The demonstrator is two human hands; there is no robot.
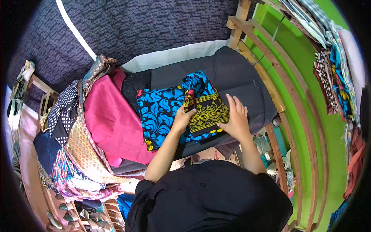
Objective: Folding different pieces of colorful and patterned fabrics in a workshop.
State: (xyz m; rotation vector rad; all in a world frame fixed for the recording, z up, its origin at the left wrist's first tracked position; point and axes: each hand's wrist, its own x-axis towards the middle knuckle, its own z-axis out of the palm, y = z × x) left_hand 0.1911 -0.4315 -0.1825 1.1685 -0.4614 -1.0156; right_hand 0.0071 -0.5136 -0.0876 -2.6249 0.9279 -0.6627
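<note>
A patterned cloth (156,112), black with blue leaf shapes and a yellow border, lies partly folded on a dark padded surface (247,83). Its right part is doubled over, and a loose fold rises at the far side. My left hand (181,120) is closed on the cloth near its middle, thumb on top and the other fingers mostly hidden. At the cloth's right edge is my right hand (237,120), fingers stretched out and apart, with the thumb touching the yellow border.
Left of the cloth, pink fabric (106,112) and a heap of mixed garments (75,135) cover the surface. Wooden rails (278,62) curve along the right by a green wall (332,143). Clothes (332,58) hang at far right. Shoes (91,220) stand on a rack at lower left.
</note>
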